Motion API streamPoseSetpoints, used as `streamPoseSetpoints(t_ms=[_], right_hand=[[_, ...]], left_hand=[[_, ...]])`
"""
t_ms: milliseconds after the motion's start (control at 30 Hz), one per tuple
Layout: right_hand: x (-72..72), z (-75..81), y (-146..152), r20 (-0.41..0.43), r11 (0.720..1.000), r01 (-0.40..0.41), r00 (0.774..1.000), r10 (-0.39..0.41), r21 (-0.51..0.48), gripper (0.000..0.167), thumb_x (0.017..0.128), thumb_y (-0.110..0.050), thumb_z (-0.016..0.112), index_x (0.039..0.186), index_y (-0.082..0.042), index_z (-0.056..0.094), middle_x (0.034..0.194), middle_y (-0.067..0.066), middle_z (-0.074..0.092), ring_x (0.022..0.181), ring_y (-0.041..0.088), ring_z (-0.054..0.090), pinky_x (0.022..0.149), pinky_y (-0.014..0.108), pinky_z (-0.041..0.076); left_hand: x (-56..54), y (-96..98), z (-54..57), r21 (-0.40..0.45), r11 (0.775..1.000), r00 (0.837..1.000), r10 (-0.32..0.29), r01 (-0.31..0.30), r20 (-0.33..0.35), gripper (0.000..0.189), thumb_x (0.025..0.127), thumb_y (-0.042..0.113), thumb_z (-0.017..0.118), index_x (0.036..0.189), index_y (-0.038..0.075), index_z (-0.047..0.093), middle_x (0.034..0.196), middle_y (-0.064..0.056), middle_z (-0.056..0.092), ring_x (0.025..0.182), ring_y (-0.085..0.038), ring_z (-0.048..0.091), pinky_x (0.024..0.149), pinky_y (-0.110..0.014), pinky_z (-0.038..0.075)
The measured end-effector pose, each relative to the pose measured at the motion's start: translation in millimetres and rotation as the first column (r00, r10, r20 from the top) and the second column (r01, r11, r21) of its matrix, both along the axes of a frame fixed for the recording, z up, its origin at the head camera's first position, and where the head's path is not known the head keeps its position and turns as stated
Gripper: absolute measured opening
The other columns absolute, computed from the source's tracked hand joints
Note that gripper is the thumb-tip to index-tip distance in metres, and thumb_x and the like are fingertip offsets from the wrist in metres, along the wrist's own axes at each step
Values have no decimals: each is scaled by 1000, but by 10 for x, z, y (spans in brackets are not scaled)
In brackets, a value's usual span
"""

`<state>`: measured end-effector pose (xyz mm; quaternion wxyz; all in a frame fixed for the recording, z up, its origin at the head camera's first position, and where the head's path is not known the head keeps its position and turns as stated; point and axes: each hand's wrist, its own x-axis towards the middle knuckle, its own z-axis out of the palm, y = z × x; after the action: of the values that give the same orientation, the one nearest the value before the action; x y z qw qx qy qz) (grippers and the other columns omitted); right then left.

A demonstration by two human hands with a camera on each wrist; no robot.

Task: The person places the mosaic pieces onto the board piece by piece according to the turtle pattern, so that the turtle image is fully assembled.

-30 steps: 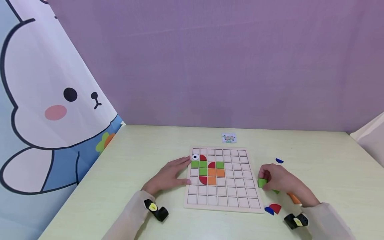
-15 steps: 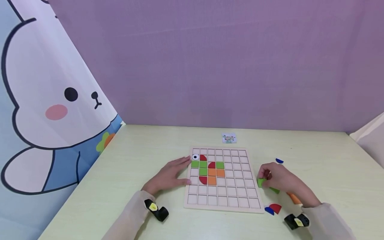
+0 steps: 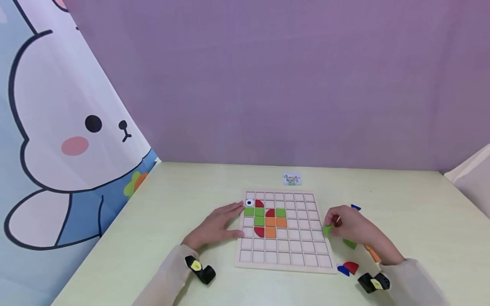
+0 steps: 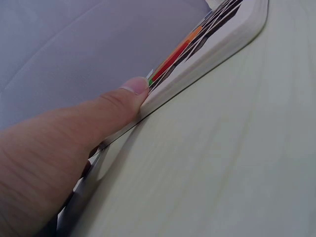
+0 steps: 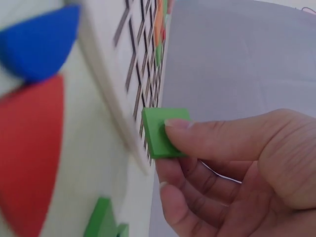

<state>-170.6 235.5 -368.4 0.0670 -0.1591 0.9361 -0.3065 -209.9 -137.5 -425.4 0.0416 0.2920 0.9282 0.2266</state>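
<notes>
A wooden grid board [image 3: 306,236] lies on the table. On it are an eye tile [image 3: 249,202], red rounded tiles [image 3: 259,231], green squares [image 3: 259,221] and orange squares [image 3: 270,232]. My left hand [image 3: 214,225] rests at the board's left edge, fingers extended; in the left wrist view its thumb [image 4: 113,106] touches the board's side. Just off the right edge, my right hand [image 3: 354,225] pinches a green square tile [image 5: 155,140] between thumb and fingers. In the right wrist view the tile is raised on edge beside the board.
Right of the board lie another green piece [image 3: 349,243], orange pieces [image 3: 372,253], a red rounded piece [image 3: 351,267] and blue half-rounds [image 3: 343,270], [image 3: 355,207]. A small printed card [image 3: 292,178] sits behind the board. A purple cloth [image 3: 298,85] hangs beyond the table.
My right hand has moved slightly left toward the board with the green square tile, uncovering more of the green piece behind. My left hand has stayed at the board's edge.
</notes>
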Motion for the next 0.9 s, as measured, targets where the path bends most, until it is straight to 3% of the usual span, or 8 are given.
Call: streamPoseSetpoints(t_ms=[333, 900], right_hand=[[-70, 77, -302, -9, 999, -39, 999, 39, -33, 14, 77, 2, 73, 78, -6, 62, 80, 2, 60, 74, 16, 52, 60, 23, 46], [-165, 64, -830, 30, 992, -102, 994, 105, -78, 12, 76, 4, 72, 77, -7, 66, 76, 0, 63, 71, 13, 54, 65, 26, 47]], left_hand=[[-21, -1, -34, -13, 1000, 1000, 4, -4, -4, 82, 85, 58, 60, 150, 20, 30, 158, 3, 24, 146, -26, 22, 116, -52, 22], [-6, 34, 1, -12, 1000, 1000, 8, -8, -8, 82, 84, 58, 61, 150, 21, 29, 158, 5, 24, 146, -24, 22, 117, -50, 22]])
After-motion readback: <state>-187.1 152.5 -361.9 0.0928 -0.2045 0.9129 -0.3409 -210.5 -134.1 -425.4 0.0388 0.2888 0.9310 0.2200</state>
